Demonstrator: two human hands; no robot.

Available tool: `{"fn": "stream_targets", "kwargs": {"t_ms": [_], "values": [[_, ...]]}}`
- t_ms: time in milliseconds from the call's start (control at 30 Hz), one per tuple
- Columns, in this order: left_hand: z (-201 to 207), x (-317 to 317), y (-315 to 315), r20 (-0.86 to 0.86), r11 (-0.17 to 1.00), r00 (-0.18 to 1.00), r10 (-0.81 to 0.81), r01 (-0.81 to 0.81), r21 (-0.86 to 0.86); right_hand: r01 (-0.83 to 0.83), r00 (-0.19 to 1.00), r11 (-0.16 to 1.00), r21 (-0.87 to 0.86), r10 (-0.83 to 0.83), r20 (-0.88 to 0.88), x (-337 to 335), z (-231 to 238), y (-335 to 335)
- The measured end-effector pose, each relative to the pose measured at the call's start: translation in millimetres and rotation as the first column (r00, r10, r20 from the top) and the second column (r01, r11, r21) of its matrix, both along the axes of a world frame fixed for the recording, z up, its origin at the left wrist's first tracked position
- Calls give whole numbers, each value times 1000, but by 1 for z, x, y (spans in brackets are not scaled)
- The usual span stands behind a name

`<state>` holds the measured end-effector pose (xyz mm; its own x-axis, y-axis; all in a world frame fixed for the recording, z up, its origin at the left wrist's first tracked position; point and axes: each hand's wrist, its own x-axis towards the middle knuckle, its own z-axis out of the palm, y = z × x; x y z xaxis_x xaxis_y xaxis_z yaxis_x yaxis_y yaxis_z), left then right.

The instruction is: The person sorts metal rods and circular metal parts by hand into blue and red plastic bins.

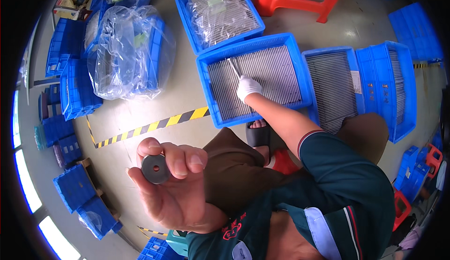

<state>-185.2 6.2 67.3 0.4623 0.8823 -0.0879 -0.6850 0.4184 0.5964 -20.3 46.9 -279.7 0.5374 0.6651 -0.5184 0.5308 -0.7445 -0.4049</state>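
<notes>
At eight o'clock, a dark round disc with a centre hole is held up by the left hand, its grip closed between thumb and fingers. At one o'clock, a slim metal tool is grasped in the grip of the white-gloved right hand, which is placed over a blue crate filled with thin grey strips. At ten o'clock, another crate is covered by clear plastic.

Pale floor with blue crates, striped tape, red stool.
</notes>
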Motion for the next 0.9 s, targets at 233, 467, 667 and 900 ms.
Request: {"fn": "stream_targets", "kwargs": {"t_ms": [233,467,667,900], "values": [[2,5,-1,-8,1000,1000,-8,8,1,34,996,997,65,-40,82,12,-11,-19],[7,23,-2,-54,998,997,-50,51,27,-94,991,995,37,97,-91,-15,-22,-16],[5,68,-11,-19,968,968,-249,249,0,-279,956,932,231,294,-29,69,39,-60],[4,119,-22,35,889,888,-458,459,-2,-356,889,927,115,299,346,235,95,-187]]}}
